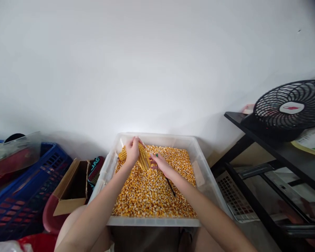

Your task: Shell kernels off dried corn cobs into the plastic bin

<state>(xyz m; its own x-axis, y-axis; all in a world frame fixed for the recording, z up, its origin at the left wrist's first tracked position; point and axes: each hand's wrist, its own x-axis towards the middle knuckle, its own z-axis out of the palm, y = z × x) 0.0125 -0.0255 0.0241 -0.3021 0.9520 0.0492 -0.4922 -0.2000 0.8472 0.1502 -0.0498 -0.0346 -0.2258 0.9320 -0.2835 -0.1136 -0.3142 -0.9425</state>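
A yellow corn cob (144, 158), with kernel rows separated by bare-looking strips, is tilted above the bin. Closed around its upper end is my left hand (132, 151). My right hand (160, 163) is at the cob's lower right side, fingers curled against it; a small green spot shows at these fingers. A thin black rod (170, 187) slants across the kernels below my right wrist; whether my hand holds it is unclear. Loose corn kernels (149, 199) fill the translucent plastic bin (157, 221). Another corn cob (123, 155) rests at the bin's left side.
On the left are a blue plastic crate (46, 168), an open cardboard box (69, 206) in a reddish basin (49, 217), and a dark patterned item (96, 171). A black fan (292, 106) stands on a black rack (265, 143) at right. Behind the bin rises a white wall (157, 70).
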